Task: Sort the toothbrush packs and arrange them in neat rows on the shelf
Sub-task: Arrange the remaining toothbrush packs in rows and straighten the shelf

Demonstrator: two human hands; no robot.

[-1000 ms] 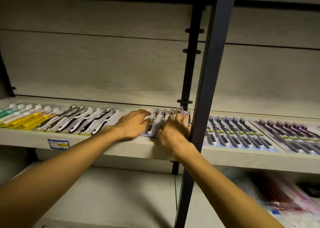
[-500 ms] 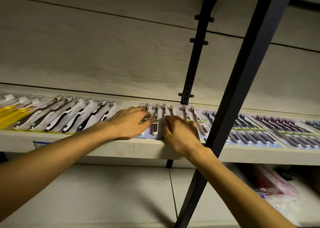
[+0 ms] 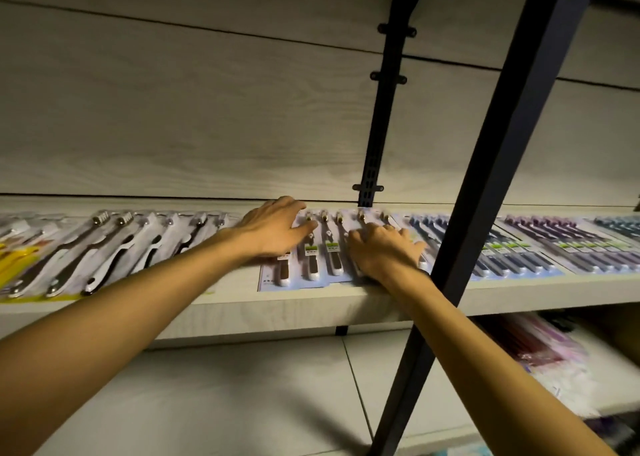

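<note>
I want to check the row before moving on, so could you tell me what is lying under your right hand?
The right hand rests on the blue-backed toothbrush pack on the shelf. Brown-handled brushes show beside it; the brushes under the palm are covered.

Both hands flat on one toothbrush pack (image 3: 320, 251) lying on the pale wooden shelf (image 3: 311, 305): left hand (image 3: 277, 230) on its left part, fingers extended; right hand (image 3: 384, 249) on its right part, just beside the dark metal post (image 3: 491, 178). Black-and-white packs (image 3: 114, 247) to the left, blue packs (image 3: 502, 251) and purple packs (image 3: 568, 244) to the right.
</note>
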